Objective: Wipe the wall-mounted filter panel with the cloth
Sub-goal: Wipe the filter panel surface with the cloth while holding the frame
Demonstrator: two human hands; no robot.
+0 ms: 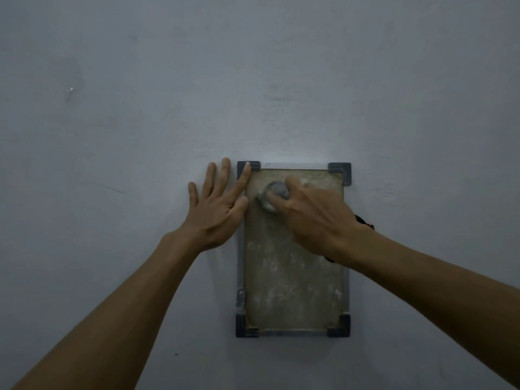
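1. The filter panel point(294, 277) hangs upright on a pale grey wall point(140, 108), a little right of the middle of the view and in its lower half
2. The panel is a tall rectangle with a thin light frame and 4 dark corner brackets point(340, 173); its surface is beige-grey with whitish dusty patches
3. The right hand point(312, 218) lies over the upper part of the panel, with its fingers curled and pressed together around a small bunched grey cloth point(271, 197)
4. The cloth touches the panel surface near the top left area, just below the upper frame; only a part of it shows past the fingertips
5. The left hand point(216, 209) is flat against the wall with all fingers spread, and it holds nothing
6. Its index fingertip reaches the top left corner bracket and its thumb lies along the left edge of the frame
7. A dark band point(364, 220) sits on the right wrist
8. Both bare forearms come up from the lower corners of the view
9. A small clip point(240, 296) is on the left side of the frame, near the bottom
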